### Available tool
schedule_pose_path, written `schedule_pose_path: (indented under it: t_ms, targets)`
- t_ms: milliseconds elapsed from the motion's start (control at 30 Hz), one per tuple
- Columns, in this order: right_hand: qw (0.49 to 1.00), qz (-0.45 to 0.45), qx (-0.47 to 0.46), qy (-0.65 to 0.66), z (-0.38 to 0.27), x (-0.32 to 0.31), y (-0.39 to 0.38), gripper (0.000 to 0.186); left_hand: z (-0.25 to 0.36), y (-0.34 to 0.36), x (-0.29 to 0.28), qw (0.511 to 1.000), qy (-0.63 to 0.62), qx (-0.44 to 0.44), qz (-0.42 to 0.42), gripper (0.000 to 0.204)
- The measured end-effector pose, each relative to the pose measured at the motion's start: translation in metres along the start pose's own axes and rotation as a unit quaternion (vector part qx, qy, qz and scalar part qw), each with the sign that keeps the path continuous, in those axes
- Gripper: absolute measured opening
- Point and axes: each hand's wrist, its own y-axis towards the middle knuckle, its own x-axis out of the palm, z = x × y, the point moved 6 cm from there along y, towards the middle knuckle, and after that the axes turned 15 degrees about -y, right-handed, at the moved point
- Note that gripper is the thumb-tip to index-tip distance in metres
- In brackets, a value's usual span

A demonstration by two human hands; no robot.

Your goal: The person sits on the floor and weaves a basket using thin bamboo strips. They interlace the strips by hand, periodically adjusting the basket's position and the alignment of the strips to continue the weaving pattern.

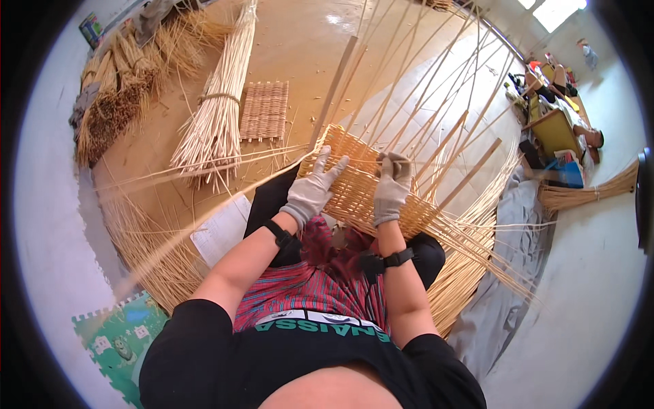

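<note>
A partly woven wicker panel (349, 194) rests tilted across my lap, with long upright rods (415, 102) fanning out from its far edge. Flat wooden slats (334, 92) stand among these rods. My left hand (313, 184), in a pale work glove, lies on the panel's left part with its fingers spread. At the far edge, right of the middle, my gloved right hand (393, 184) has its fingers curled round a thin wicker strand that runs from the left. The fingertips of the right hand are partly hidden. Loose weaver ends (484, 252) stick out past the panel's right side.
A tied bundle of pale rods (218, 109) lies ahead left beside a finished woven mat (264, 111). Darker bundles (122, 88) lean at the far left. Loose rods (470, 273) cover the floor at my right, near grey cloth (501, 273). Another person (558, 85) sits far right.
</note>
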Motion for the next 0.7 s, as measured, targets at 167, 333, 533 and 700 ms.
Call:
schedule_pose_path:
  t_ms: [167,333,533,700]
  targets:
    - [0.984,-0.105,-0.132,-0.056,-0.025,-0.004,-0.039,0.013,-0.010,-0.012,-0.004,0.994,-0.090,0.037,0.056,0.086]
    - [0.743,-0.400,-0.434,-0.315,-0.068,0.037,-0.134,0.033,-0.039,-0.051,-0.004,0.943,-0.218,0.114,0.225,0.061]
    - [0.851,-0.087,-0.483,-0.184,-0.125,0.072,-0.075,0.018,-0.048,-0.057,0.019,0.872,-0.372,0.023,0.317,0.057]
    - [0.999,-0.022,0.041,0.009,-0.018,0.021,0.010,0.010,0.004,-0.032,0.014,0.980,-0.117,0.074,0.143,0.074]
